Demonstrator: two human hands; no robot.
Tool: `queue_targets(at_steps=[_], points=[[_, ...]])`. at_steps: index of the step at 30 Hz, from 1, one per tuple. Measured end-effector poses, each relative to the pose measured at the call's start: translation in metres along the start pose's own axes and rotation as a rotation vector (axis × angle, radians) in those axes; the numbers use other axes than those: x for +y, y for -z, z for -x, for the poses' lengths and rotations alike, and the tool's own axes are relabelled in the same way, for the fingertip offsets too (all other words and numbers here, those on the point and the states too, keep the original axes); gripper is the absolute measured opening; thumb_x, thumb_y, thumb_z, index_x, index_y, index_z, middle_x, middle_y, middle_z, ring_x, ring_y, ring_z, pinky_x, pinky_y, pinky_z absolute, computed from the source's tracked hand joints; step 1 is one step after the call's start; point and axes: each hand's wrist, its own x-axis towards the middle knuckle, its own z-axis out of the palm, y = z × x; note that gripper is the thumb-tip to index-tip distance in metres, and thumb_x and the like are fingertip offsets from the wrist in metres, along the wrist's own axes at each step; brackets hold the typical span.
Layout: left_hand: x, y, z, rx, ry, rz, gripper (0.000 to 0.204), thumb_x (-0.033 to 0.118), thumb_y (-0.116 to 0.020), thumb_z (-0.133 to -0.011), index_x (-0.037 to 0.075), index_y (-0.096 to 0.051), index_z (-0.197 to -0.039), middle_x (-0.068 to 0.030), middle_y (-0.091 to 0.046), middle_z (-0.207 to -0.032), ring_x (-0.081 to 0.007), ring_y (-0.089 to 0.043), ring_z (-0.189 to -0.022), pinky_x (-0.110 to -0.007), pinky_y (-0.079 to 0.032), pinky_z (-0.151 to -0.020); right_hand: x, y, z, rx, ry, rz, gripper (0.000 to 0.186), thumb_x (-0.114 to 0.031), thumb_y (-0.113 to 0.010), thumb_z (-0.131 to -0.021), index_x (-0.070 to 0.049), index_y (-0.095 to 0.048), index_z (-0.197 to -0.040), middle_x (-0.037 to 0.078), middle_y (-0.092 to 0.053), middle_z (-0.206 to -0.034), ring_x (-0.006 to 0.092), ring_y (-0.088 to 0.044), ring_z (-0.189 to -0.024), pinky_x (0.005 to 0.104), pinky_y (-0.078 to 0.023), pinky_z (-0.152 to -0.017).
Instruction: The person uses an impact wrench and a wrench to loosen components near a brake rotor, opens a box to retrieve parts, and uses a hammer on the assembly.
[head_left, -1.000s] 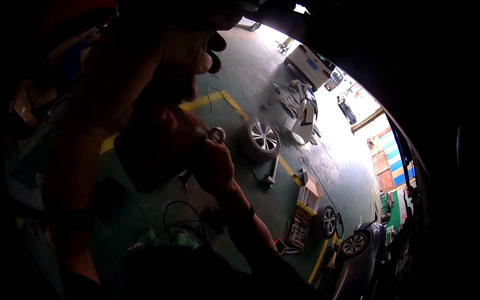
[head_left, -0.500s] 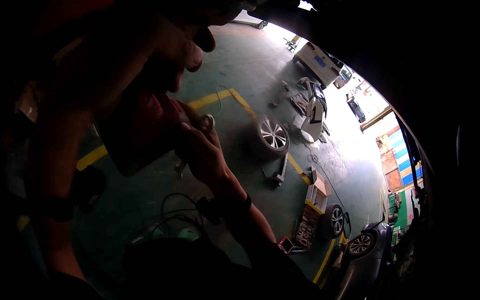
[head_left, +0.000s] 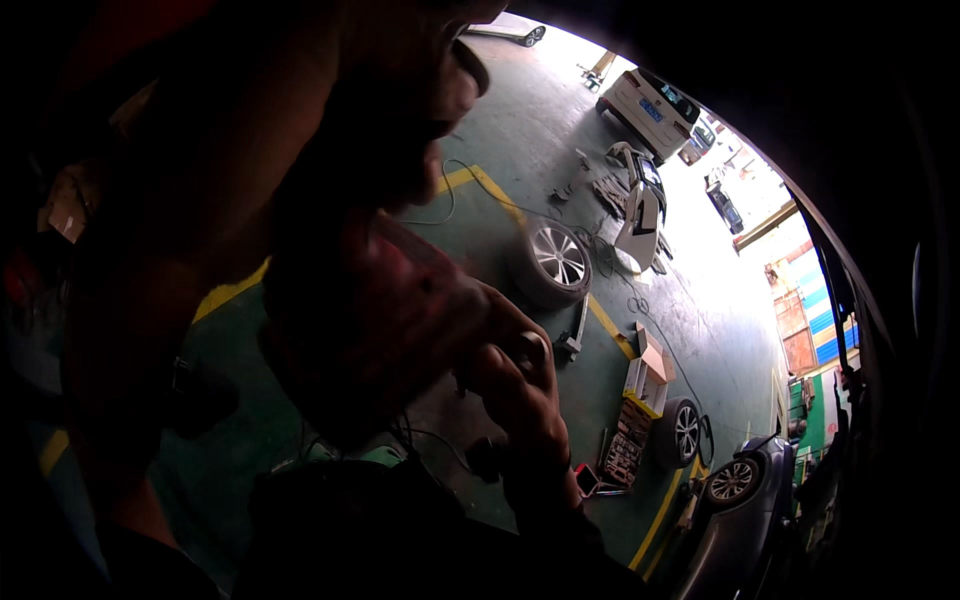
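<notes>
"What was that dark red thing [head_left: 365,330] the person had up there?"

"I couldn't put a name to it. It looked bulky and blocky, nearly black along its lower part, with dull red showing on top, all of it blurred and badly lit."

"Where was it, exactly?"

"In the air between the two hands, over the green floor [head_left: 500,110], to the left of the loose wheel [head_left: 556,262] that lay by the corner of the yellow line [head_left: 495,192]."

"Which way did it point?"

"The red upper edge slanted down to the right, toward the right hand [head_left: 525,398]. The dark block hung below that, one blunt corner downward. Which way its long axis ran I couldn't tell; too much was in shadow."

"And the grip?"

"The right one looked clamped on its right end, fingers folded in. A round, dull metallic piece [head_left: 531,350] showed at those fingers; whether it belonged to the red thing, I couldn't say. The left hand [head_left: 425,110] was higher up, fingers curled, but I couldn't tell whether it had closed on anything."
</notes>
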Motion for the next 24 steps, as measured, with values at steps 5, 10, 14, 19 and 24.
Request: queue_targets(at_steps=[5,10,14,19,24], points=[[0.038,0.015,-0.078,-0.070,-0.074,0.009,0.037,0.017,-0.063,-0.087,-0.006,-0.057,-0.116,-0.0127,-0.066,-0.093,-0.0139,-0.064,-0.065,-0.025,-0.052,-0.057,-0.039,0.004,-0.011,0.264,0.114,0.483,0.037,-0.023,-0.056,-0.100,0.004,-0.060,-0.126,0.010,-0.071,-0.100,0.0049,-0.051,-0.070,0.0205,-0.040,-0.061],[0.052,0.025,-0.090,-0.071,-0.051,-0.104,0.036,0.016,-0.064,-0.086,-0.006,-0.058,-0.114,-0.0122,-0.066,-0.091,-0.0138,-0.064,-0.065,-0.025,-0.052,-0.058,-0.049,-0.008,-0.088,0.268,0.515,0.649,0.027,-0.018,-0.058,-0.098,-0.003,-0.064,-0.120,0.006,-0.068,-0.091,0.0059,-0.049,-0.053,0.0214,-0.037,-0.047],[0.055,0.025,-0.098,-0.110,-0.052,-0.055,0.034,0.015,-0.064,-0.086,-0.006,-0.059,-0.113,-0.0118,-0.066,-0.089,-0.0136,-0.064,-0.065,-0.025,-0.052,-0.058,-0.087,-0.011,-0.121,0.182,0.249,-0.196,0.023,-0.018,-0.059,-0.098,-0.003,-0.067,-0.112,0.007,-0.070,-0.092,0.0078,-0.051,-0.054,0.0269,-0.038,-0.045],[0.060,0.046,-0.097,-0.093,0.002,-0.152,0.033,0.014,-0.065,-0.085,-0.006,-0.060,-0.111,-0.0113,-0.066,-0.087,-0.0135,-0.064,-0.065,-0.025,-0.052,-0.058,-0.074,-0.011,-0.143,0.454,0.637,0.286,0.022,-0.017,-0.059,-0.097,-0.004,-0.067,-0.112,0.008,-0.070,-0.091,0.0113,-0.053,-0.056,0.0287,-0.040,-0.047],[0.060,0.041,-0.099,-0.138,-0.022,-0.165,0.031,0.013,-0.066,-0.084,-0.006,-0.062,-0.109,-0.0108,-0.067,-0.085,-0.0133,-0.064,-0.065,-0.025,-0.052,-0.059,-0.082,-0.012,-0.146,0.671,0.901,0.933,0.022,-0.017,-0.059,-0.096,-0.004,-0.067,-0.112,0.009,-0.070,-0.090,0.0148,-0.056,-0.059,0.0305,-0.043,-0.050]])
